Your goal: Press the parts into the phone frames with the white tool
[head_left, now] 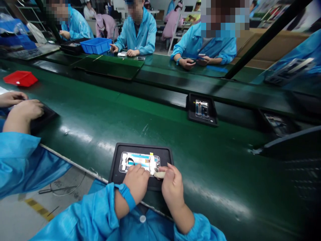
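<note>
A partly assembled smartphone (141,161) lies in a black tray (165,152) in front of me, its inside facing up. White parts, a blue strip, a black flex cable and a small yellow tab show on it. My left hand (136,182) rests over the phone's near edge with fingers bent and pressed together, hiding part of that edge. A blue band circles the left wrist. In my right hand (173,184), thumb and fingers pinch a pale cream, blunt-ended tool (159,174). Its tip touches or hovers just over the phone's right end; I cannot tell which.
The green bench (200,160) slopes across the view. Another black tray with a phone (202,108) stands at its far side. A co-worker's hands (23,112) work at left, near a red bin (20,78). People in blue sit opposite, beside a blue bin (96,45).
</note>
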A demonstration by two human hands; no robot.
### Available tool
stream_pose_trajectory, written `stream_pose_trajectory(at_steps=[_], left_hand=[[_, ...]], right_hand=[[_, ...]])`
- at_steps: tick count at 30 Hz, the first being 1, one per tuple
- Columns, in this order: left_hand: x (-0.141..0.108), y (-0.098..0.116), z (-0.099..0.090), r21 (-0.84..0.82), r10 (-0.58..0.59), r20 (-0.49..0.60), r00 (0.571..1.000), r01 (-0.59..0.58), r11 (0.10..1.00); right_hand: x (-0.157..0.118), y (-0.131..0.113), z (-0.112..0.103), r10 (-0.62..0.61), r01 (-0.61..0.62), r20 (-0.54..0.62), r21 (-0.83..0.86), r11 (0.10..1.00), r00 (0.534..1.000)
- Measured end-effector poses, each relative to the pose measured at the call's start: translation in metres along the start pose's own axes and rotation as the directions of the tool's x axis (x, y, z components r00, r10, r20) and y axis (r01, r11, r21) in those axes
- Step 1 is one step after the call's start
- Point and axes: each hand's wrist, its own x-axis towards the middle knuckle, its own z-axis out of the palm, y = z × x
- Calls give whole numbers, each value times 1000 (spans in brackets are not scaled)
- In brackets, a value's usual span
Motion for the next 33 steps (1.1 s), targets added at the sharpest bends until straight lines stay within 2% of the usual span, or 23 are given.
stream_pose_trajectory(at_steps=[6,9,13,15,18,20,21,22,23,24,25,27,29,31,33], left_hand=[[1,1,-3,4,-14,39,999,14,1000],[2,2,-3,2,-17,61,998,17,1000],[1,2,-3,-3,-18,64,998,18,1000],[0,1,-2,-3,-16,55,998,16,1000],[0,0,-1,-3,-5,46,999,5,1000],[1,0,1,-3,-2,32,999,2,1000],[1,0,1,-3,-2,24,1000,2,1000],[1,0,1,-3,0,14,1000,1,1000],[1,0,1,-7,5,-1,1000,-5,1000],[-1,0,0,-18,15,-26,1000,-16,1000],[-4,0,-2,-37,31,-69,997,-34,999],[-13,-3,-7,-87,83,-167,982,-98,991],[-26,-12,-15,-122,138,-194,971,-163,979],[-37,-27,-23,-107,162,-138,977,-178,978],[-42,-46,-30,-45,124,-113,986,-130,990]], right_hand=[[-2,5,1,36,-36,-18,28,999,999],[-2,5,0,-7,7,-12,2,1000,1000],[2,-4,0,-112,112,1,-93,989,994],[5,-12,2,-193,205,82,-168,964,978],[9,-21,6,-367,412,214,-233,881,905],[10,-22,8,-440,483,218,-221,847,871],[11,-21,9,-430,468,206,-202,860,879],[11,-19,10,-374,407,193,-175,896,907],[13,-18,10,-267,291,171,-136,947,948],[15,-16,10,-115,126,140,-79,989,983],[17,-15,10,64,-64,104,-1,998,993],[23,-14,10,370,-371,37,185,910,928],[26,-14,10,487,-467,13,308,829,873],[28,-15,11,482,-459,15,335,823,876],[28,-15,12,471,-451,25,337,826,882]])
